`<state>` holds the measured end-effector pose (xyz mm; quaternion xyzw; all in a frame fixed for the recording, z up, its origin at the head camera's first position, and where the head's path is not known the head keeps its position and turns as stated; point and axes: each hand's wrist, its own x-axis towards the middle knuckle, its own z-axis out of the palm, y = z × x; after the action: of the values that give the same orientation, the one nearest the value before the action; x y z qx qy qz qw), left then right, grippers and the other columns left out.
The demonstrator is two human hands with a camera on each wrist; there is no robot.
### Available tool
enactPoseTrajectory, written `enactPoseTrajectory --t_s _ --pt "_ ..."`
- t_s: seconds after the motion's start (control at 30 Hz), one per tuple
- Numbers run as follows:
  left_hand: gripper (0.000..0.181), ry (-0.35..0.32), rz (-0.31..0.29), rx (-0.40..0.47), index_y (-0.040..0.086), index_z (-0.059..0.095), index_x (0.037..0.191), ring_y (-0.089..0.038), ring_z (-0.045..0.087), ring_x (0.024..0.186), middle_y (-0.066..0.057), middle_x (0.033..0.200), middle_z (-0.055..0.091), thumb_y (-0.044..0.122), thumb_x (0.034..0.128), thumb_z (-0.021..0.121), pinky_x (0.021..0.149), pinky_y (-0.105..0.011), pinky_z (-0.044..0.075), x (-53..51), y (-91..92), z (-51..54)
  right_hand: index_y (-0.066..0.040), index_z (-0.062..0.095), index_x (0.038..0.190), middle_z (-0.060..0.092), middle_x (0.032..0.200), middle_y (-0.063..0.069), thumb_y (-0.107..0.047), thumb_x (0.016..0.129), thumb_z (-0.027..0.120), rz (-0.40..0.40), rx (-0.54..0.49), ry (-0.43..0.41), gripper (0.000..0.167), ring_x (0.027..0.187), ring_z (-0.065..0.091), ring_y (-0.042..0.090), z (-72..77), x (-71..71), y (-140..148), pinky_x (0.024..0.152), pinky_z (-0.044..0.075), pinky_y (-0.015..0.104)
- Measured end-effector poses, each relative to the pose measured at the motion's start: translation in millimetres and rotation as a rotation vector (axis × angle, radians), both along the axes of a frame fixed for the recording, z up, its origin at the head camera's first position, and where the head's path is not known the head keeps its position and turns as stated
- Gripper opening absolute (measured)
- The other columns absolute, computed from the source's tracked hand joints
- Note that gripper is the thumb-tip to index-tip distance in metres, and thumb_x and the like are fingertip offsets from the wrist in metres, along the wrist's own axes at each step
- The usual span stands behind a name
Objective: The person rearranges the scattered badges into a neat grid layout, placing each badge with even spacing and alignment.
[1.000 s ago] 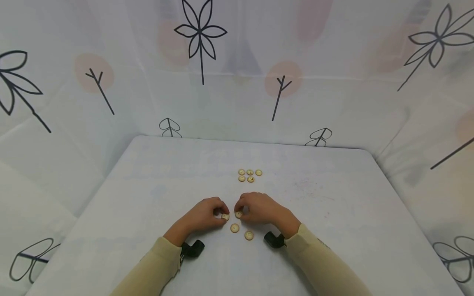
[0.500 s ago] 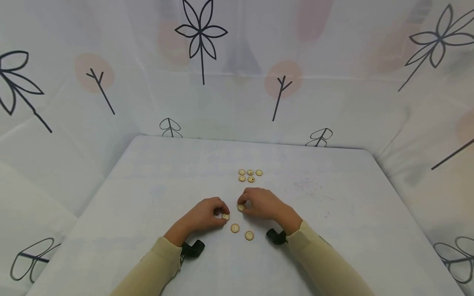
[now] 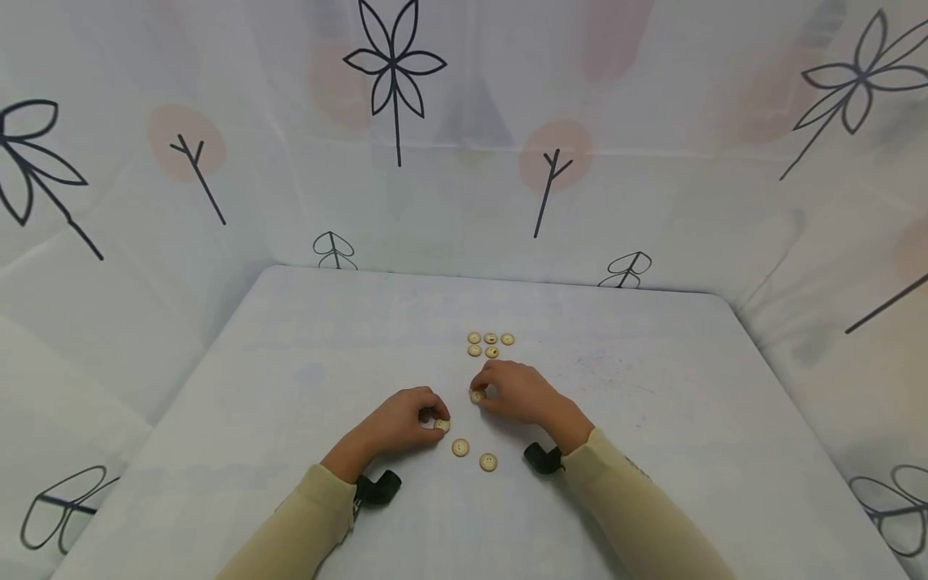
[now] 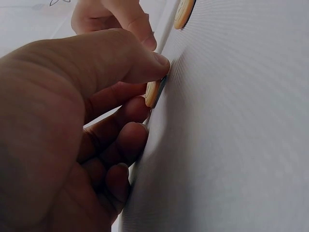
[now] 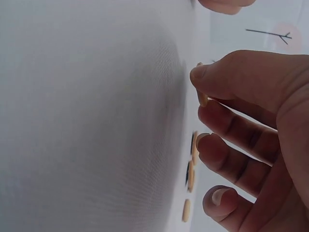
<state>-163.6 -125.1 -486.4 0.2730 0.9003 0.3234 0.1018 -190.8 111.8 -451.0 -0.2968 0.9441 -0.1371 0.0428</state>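
Between thumb and fingers, my left hand pinches a round, cream-coloured button at the table surface. My right hand holds a similar button by its edges, just above the table in the right wrist view. Fingers partly cover both held buttons. Two loose buttons lie on the near side of the hands: one close to the left fingertips, the other farther right. Beyond the right hand, several buttons lie in two short rows, three in the far row and two in the near one.
A white tabletop stretches out on all sides of the hands. Behind and beside it hangs a pale cloth with printed flowers and twigs. Dark wrist-worn devices sit under both sleeves.
My right hand has moved away from the left hand, forward and slightly right, carrying its button toward the rows. The left hand stays in place with its button.
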Motion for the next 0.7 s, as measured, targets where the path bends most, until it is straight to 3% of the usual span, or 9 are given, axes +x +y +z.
enactPoseTrajectory --t_s 0.7 --pt "0.011 0.008 -0.008 0.008 0.024 0.069 0.096 -0.003 0.054 0.082 0.014 0.090 0.059 0.024 0.0852 0.072 0.077 -0.023 0.047 -0.3 -0.8 -0.5 -0.021 0.072 0.108 0.065 0.108 -0.005 -0.026 0.090 0.067 -0.118 -0.020 0.002 0.020 0.100 0.062 0.016 -5.2 -15.6 6 0.085 0.050 0.039"
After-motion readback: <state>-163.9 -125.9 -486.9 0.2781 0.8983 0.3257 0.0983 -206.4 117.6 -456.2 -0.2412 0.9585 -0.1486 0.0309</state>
